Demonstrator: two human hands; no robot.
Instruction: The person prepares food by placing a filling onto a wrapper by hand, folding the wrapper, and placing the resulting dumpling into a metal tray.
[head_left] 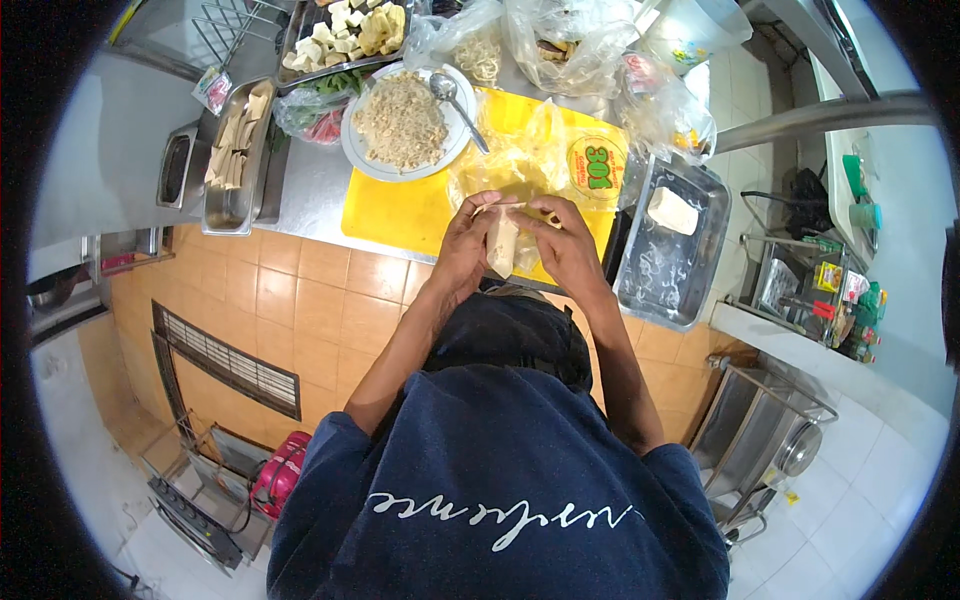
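Note:
In front of my body, a pale folded wrapper [502, 246], narrow and pointed at its lower end, is held between both hands. My left hand [466, 240] pinches its left side near the top. My right hand [565, 242] has its fingers bent over the upper right edge. Whether filling is inside cannot be seen. Just beyond lies a clear plastic bag [515, 150] on a yellow cutting board [390, 215]. Farther left, a white plate [390, 174] carries a crumbly beige filling [400, 118], with a metal spoon [462, 108] resting in it.
At the left, a steel tray [228, 208] contains several folded rolls [236, 145]. A steel tray [660, 280] on the right holds a pale stack of wrappers [673, 210]. Cubed white food [325, 45] and plastic bags [570, 40] crowd the back. A metal rail [820, 118] runs at the right.

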